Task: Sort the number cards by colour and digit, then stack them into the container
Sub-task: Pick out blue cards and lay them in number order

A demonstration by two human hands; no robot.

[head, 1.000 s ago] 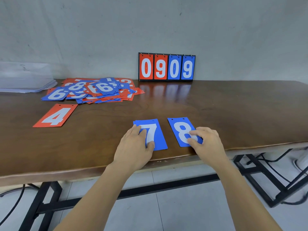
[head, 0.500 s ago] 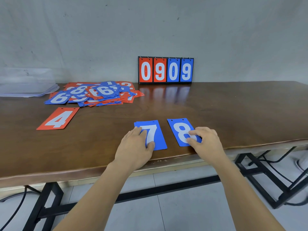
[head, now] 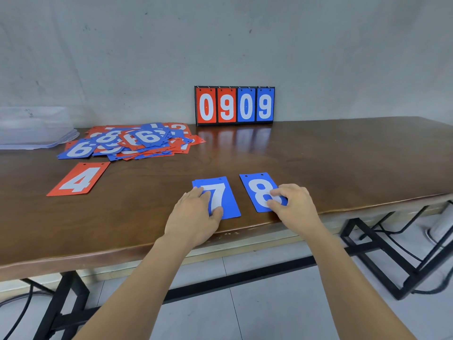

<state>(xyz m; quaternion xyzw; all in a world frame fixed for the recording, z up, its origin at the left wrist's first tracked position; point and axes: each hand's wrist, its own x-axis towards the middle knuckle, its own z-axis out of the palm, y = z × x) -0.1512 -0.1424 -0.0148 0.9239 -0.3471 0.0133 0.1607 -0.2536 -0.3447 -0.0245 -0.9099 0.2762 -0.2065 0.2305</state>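
Far left of the scoreboard [head: 234,105] the container [head: 36,133] showed no cards. The pile [head: 137,141], nearer it, lay unsorted, a red 4 [head: 79,179] apart. Before the scoreboard, the left hand [head: 193,217] pressed the blue 7s [head: 226,200] and the right hand [head: 294,204] the blue 8 [head: 257,190], gripping nothing.

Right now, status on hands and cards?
Left hand flat on blue 7 stack. Right hand touches blue 8. Red 4 apart, pile unsorted. Nothing in the way.
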